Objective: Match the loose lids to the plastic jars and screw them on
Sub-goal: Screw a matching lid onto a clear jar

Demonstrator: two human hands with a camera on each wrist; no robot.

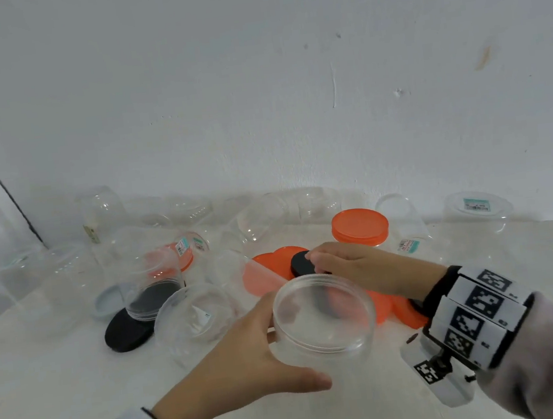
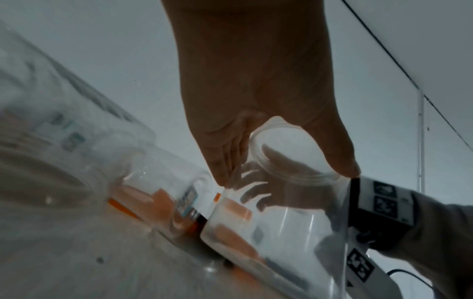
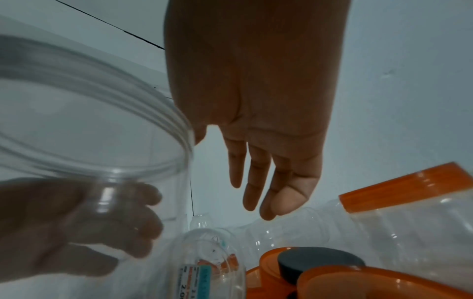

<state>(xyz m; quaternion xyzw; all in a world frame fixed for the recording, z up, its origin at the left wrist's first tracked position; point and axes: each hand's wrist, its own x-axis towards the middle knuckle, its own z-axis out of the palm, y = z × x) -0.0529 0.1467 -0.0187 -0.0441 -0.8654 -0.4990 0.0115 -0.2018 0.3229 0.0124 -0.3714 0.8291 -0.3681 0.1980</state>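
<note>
My left hand grips a wide clear jar without a lid, tilted with its mouth toward me, just above the table. In the left wrist view the thumb and fingers wrap the jar. My right hand reaches beyond the jar, its fingers straight over a small black lid that lies on a pile of orange lids. The right wrist view shows the fingers extended above that black lid, holding nothing. Whether they touch it I cannot tell.
Several empty clear jars stand or lie along the wall. One jar wears an orange lid. A big black lid lies under a clear jar, next to a pale grey lid. The white table meets the wall behind.
</note>
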